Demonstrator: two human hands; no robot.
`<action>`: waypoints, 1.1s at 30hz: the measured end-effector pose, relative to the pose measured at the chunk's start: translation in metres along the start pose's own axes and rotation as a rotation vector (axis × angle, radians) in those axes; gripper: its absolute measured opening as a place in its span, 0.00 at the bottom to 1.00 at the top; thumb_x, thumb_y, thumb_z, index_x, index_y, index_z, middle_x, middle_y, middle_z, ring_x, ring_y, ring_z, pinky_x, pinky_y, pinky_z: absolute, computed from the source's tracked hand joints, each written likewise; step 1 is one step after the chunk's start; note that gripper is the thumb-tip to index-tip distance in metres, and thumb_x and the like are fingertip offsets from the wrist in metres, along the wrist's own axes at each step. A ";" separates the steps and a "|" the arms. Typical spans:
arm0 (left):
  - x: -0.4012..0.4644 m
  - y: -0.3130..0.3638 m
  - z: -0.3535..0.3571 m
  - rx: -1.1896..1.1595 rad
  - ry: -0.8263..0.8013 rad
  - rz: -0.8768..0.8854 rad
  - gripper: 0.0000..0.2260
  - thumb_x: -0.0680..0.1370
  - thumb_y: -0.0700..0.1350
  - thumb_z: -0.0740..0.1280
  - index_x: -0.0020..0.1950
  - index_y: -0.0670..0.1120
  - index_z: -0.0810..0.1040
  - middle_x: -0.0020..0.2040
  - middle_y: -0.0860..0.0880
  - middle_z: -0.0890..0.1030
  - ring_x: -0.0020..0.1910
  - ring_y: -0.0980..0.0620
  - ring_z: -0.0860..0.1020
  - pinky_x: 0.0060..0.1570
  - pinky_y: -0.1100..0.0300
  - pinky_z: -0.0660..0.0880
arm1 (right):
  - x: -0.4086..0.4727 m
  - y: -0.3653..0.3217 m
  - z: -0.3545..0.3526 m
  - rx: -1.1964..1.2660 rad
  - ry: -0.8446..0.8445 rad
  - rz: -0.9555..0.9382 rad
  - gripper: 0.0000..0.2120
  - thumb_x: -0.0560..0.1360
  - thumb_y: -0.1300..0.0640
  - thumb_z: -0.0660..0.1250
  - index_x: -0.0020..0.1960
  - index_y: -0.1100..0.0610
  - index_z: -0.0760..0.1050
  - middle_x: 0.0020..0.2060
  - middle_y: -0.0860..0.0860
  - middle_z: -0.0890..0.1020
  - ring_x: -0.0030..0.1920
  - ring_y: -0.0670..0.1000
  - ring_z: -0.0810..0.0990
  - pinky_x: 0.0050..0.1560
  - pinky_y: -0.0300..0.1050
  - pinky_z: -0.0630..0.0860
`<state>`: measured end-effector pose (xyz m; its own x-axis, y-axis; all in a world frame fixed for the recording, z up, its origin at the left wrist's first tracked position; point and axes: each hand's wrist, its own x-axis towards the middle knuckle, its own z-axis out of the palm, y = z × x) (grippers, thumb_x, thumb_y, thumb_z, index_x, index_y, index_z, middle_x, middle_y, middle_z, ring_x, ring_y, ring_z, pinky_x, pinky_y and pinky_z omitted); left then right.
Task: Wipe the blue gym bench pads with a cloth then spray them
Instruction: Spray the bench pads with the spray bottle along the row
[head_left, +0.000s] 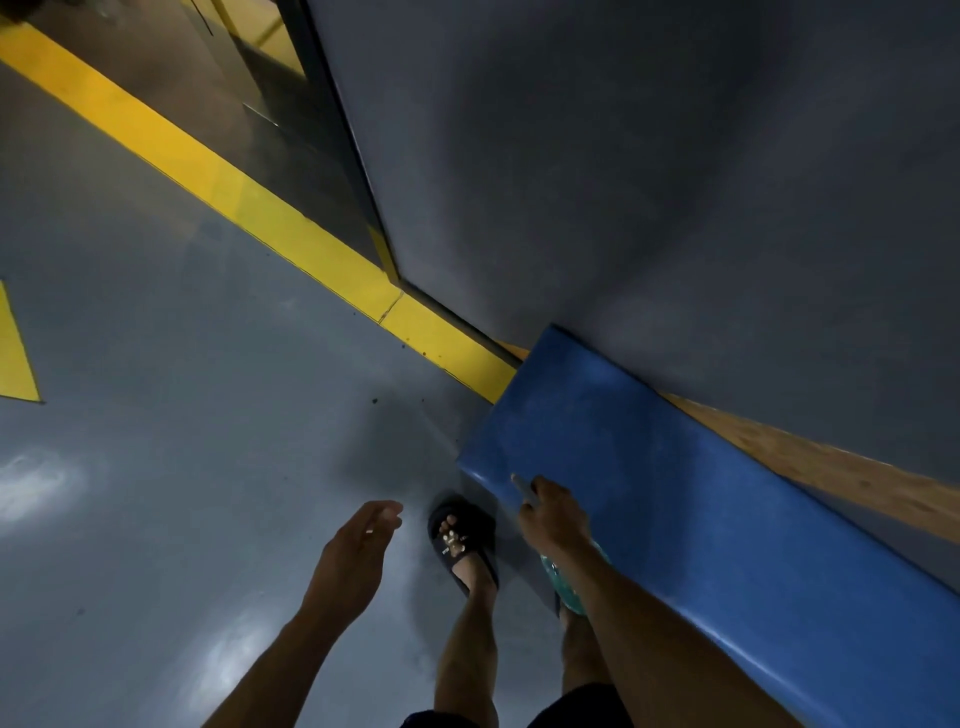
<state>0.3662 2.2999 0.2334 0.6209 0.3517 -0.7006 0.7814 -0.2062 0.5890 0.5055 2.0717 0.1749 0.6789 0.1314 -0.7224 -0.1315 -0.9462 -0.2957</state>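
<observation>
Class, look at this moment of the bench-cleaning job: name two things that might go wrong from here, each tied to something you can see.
1. The right hand holds a greenish item over the blue bench pad, mostly hidden; if it is the cloth, a loose grip may drop it.
2. The grey floor looks glossy, and the foot wears an open sandal; spraying could make it slippery.

A long blue bench pad (701, 499) runs from the middle of the view down to the lower right, lying flat along a grey wall with a strip of bare wood showing behind it. Its vinyl surface is smooth with a rounded front edge that catches a faint sheen. Beneath the near end, a teal, patterned cloth-like thing (563, 582) shows partly, mostly hidden by a forearm; what it is cannot be told for sure.
</observation>
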 end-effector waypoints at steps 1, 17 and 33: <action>0.000 -0.001 0.001 0.001 -0.001 0.007 0.16 0.83 0.61 0.55 0.62 0.56 0.77 0.58 0.53 0.83 0.58 0.51 0.81 0.59 0.46 0.78 | 0.001 0.001 -0.005 0.042 0.034 0.009 0.03 0.77 0.57 0.64 0.48 0.53 0.69 0.52 0.56 0.81 0.55 0.61 0.80 0.51 0.48 0.74; -0.018 0.101 0.040 -0.066 -0.029 0.214 0.06 0.80 0.54 0.64 0.50 0.65 0.80 0.45 0.60 0.85 0.51 0.54 0.82 0.55 0.53 0.76 | -0.034 0.066 -0.134 0.497 0.315 -0.120 0.06 0.76 0.61 0.64 0.40 0.55 0.72 0.32 0.54 0.75 0.31 0.54 0.73 0.33 0.47 0.67; -0.327 0.351 0.367 0.305 -0.693 0.816 0.26 0.84 0.59 0.55 0.34 0.42 0.73 0.27 0.52 0.78 0.27 0.55 0.70 0.31 0.66 0.68 | -0.378 0.363 -0.250 0.845 0.572 -0.491 0.21 0.68 0.69 0.62 0.42 0.42 0.79 0.32 0.41 0.79 0.34 0.43 0.79 0.36 0.37 0.75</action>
<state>0.4607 1.7779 0.5213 0.7817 -0.5586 -0.2774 0.0460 -0.3919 0.9188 0.3824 1.6048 0.4969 0.9938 0.0735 -0.0839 -0.0583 -0.2981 -0.9528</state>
